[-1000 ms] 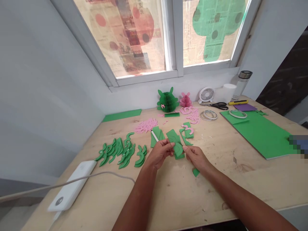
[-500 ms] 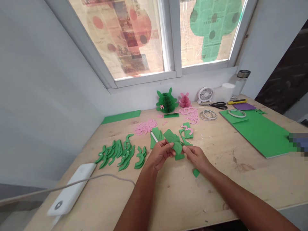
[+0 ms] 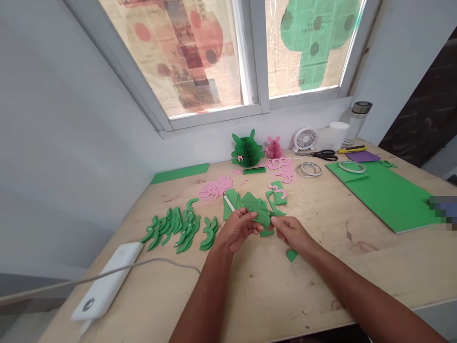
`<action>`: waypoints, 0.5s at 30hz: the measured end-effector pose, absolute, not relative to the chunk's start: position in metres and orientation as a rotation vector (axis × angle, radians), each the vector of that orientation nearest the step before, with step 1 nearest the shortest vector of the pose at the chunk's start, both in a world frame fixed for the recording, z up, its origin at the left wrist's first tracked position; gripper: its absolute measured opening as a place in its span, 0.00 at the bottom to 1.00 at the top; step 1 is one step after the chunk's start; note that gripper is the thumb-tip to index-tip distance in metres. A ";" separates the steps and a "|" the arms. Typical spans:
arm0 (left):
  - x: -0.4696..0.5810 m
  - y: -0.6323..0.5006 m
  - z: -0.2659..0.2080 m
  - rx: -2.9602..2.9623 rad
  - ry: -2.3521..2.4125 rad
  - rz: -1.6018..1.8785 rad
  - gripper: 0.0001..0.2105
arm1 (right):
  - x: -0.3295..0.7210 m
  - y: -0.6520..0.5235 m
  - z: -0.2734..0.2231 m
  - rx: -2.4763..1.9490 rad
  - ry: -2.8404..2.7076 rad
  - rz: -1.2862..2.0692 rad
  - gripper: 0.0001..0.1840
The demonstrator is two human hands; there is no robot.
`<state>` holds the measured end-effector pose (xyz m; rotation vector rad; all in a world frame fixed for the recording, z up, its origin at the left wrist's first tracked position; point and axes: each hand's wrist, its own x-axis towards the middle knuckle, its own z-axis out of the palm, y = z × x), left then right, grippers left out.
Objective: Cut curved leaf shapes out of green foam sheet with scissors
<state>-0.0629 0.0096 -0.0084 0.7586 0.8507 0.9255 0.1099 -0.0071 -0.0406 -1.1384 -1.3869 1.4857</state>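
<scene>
My left hand [image 3: 240, 228] is closed on a piece of green paper [image 3: 254, 204] with a curved outline, pinched between thumb and fingers. At the paper's right edge, my right hand [image 3: 290, 232] is closed in a pinch; its fingertips touch the same paper, and whether they also hold a small tool is hidden. Beneath and around the hands lie more green paper pieces [image 3: 267, 233] and a white stick-like pen [image 3: 229, 203]. Left of my left hand rest piles of wavy green cut-outs [image 3: 187, 231]. A small green scrap [image 3: 292, 255] lies under my right wrist.
Pink cut-outs [image 3: 216, 187], a green honeycomb paper figure [image 3: 246, 151] and a smaller pink one [image 3: 274, 148] are behind. Tape rolls [image 3: 310, 169], black-handled scissors [image 3: 324, 155], a fan [image 3: 304, 139] and green sheets [image 3: 389, 200] lie rightward. A white power bank [image 3: 107, 281] and cable are left.
The green paper between my hands has tilted slightly, its curved end bending over. Both hands stay in nearly the same place, and the view has shifted a little.
</scene>
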 end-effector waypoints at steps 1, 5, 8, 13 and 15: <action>-0.063 0.009 -0.008 0.753 0.848 0.928 0.12 | 0.110 -0.007 -0.041 -1.135 -1.387 1.491 0.28; -0.062 0.008 -0.007 0.747 0.852 0.929 0.12 | 0.110 -0.007 -0.041 -1.130 -1.379 1.499 0.27; -0.063 0.008 -0.006 0.736 0.879 0.955 0.12 | 0.111 -0.008 -0.038 -1.139 -1.388 1.487 0.27; -0.065 0.010 -0.003 0.722 0.914 1.019 0.12 | 0.112 -0.009 -0.033 -1.174 -1.401 1.450 0.29; -0.065 0.010 -0.003 0.724 0.931 1.026 0.12 | 0.112 -0.009 -0.033 -1.179 -1.399 1.446 0.29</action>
